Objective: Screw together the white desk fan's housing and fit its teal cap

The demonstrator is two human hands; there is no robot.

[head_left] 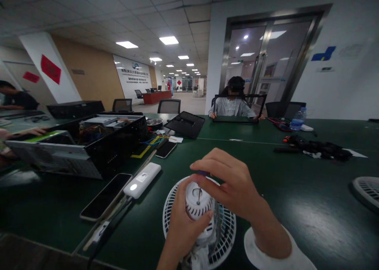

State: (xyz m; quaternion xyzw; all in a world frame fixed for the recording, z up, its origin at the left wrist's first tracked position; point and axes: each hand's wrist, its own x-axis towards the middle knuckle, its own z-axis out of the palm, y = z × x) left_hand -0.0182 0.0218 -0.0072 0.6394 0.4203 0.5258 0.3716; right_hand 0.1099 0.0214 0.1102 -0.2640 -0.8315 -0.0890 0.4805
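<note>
1. The left hand (186, 226) and right hand (227, 183) are clamped together around a white vented fan motor housing (197, 209). The left hand wraps its lower side, and the right fingers (219, 169) curve over its top.
2. A thin metal shaft (199, 195) stands at the housing's centre. A small blue object (203, 173) shows beneath the right fingers, too hidden to identify.
3. The housing is held directly above a round white fan grille (228, 222).
4. Left of the grille lie a white power bank (142, 180), with a lit round light and an unreadable small label, and a black smartphone (105, 197).
5. Far beyond the grille, a co-worker (232, 106) holds a black frame (239, 120). Lettering on a distant wall sign (132, 76) is too small to read.
</note>
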